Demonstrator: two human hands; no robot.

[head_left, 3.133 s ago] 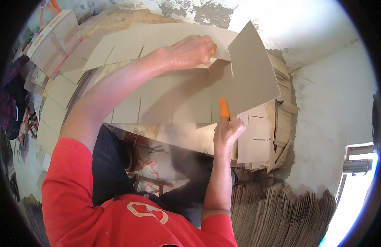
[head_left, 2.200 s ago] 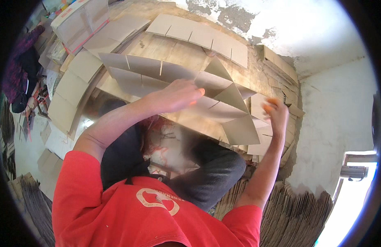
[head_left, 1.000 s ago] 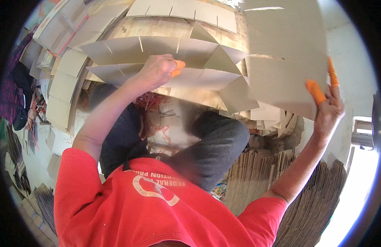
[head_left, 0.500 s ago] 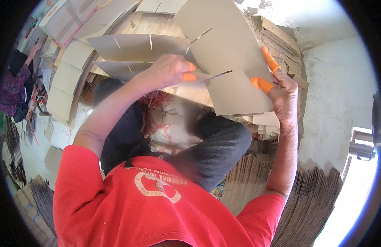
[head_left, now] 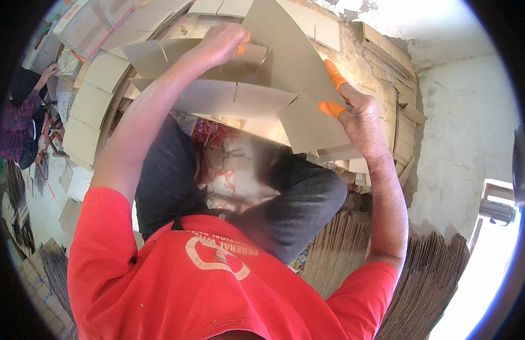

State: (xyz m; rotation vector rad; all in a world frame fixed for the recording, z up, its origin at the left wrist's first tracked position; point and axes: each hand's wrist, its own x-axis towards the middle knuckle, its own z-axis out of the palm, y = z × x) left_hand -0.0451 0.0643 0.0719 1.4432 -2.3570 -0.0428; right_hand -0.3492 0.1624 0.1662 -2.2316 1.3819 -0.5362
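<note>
While the right hand [head_left: 362,116] holds the card [head_left: 299,62] by the near strip [head_left: 245,103], the left hand [head_left: 220,42] keeps a narrow grip on the strip behind it [head_left: 234,69]; a skewed push could crease the card

From my end of the feed I see a bright red short-sleeved shirt [head_left: 172,294], its left sleeve [head_left: 101,224] and right sleeve [head_left: 367,294] plain. A cream ring-shaped emblem [head_left: 218,259] with a red middle sits on the front, white lettering [head_left: 231,245] beside it. Below I make out dark grey trousers [head_left: 299,207], slightly faded. Orange sheaths [head_left: 332,108] cap two digits on my right hand [head_left: 359,107]; matching orange shows on my left hand [head_left: 220,42].
</note>
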